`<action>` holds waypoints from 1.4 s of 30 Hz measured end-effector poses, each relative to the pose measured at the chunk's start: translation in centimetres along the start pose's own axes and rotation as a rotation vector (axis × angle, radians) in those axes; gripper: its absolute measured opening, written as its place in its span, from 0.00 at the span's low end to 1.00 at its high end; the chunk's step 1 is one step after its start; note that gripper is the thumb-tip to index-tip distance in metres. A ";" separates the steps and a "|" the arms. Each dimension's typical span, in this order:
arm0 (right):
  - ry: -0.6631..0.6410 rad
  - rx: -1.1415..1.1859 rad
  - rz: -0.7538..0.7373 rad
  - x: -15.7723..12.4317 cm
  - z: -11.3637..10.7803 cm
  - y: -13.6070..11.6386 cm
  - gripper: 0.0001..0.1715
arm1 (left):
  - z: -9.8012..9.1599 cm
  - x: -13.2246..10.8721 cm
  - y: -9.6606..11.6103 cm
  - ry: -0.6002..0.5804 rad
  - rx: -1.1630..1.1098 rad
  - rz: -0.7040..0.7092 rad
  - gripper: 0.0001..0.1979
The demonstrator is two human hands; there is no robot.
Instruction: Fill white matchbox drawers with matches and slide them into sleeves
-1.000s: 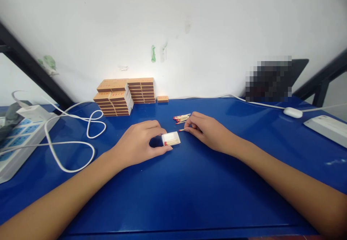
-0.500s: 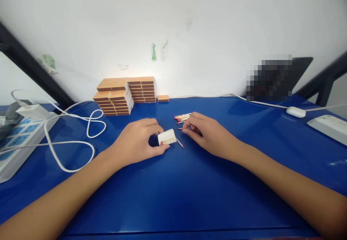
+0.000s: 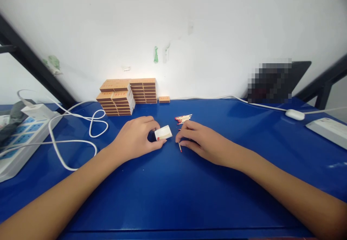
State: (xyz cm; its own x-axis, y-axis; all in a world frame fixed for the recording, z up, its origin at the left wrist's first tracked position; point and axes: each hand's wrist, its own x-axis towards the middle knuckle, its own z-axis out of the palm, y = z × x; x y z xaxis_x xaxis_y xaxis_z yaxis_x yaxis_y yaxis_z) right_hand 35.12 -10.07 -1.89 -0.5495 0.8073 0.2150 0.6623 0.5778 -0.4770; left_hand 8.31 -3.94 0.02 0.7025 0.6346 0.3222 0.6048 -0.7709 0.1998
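Note:
My left hand [image 3: 138, 135] grips a small white matchbox tray [image 3: 164, 132] between thumb and fingers, tilted with its hollow side towards me. A few red-tipped matches lie inside along its lower edge. Just right of the tray, my right hand [image 3: 199, 138] has its thumb and fingertips closed around a single match [image 3: 180, 147], whose red head points towards me. Behind that hand lies a loose pile of red-headed matches [image 3: 183, 119] on the blue table. One more match head peeks out by the knuckles, mostly hidden.
Stacked matchboxes [image 3: 116, 101] stand by the wall at the back left, with one lone matchbox [image 3: 164, 99] beside them. White cables [image 3: 89, 144] and a power strip [image 3: 29, 131] occupy the left. A white adapter [image 3: 329, 129] and a dark panel [image 3: 298, 75] are on the right.
My right hand has moved left and nearer, from a match beside the pile to the one next to the tray. The tray in my left hand has shifted slightly left.

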 end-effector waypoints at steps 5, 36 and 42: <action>-0.032 -0.020 0.094 0.0 -0.8 0.6 0.09 | 0.1 -0.1 0.1 -0.026 -0.010 -0.008 0.11; 0.270 -0.081 -0.046 0.5 0.8 0.2 0.04 | 0.7 -0.3 1.0 -0.046 -0.115 0.121 0.11; 0.341 -0.143 0.098 0.6 -0.4 3.4 0.05 | 0.5 -0.3 1.0 -0.056 -0.124 0.124 0.11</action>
State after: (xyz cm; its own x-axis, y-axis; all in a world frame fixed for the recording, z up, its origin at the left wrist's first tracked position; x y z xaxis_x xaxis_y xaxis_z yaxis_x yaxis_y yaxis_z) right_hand 37.23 -7.57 -2.99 -0.2955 0.8391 0.4568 0.7806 0.4877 -0.3910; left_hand 8.91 -4.88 -0.29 0.7908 0.5337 0.2996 0.4639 -0.8420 0.2754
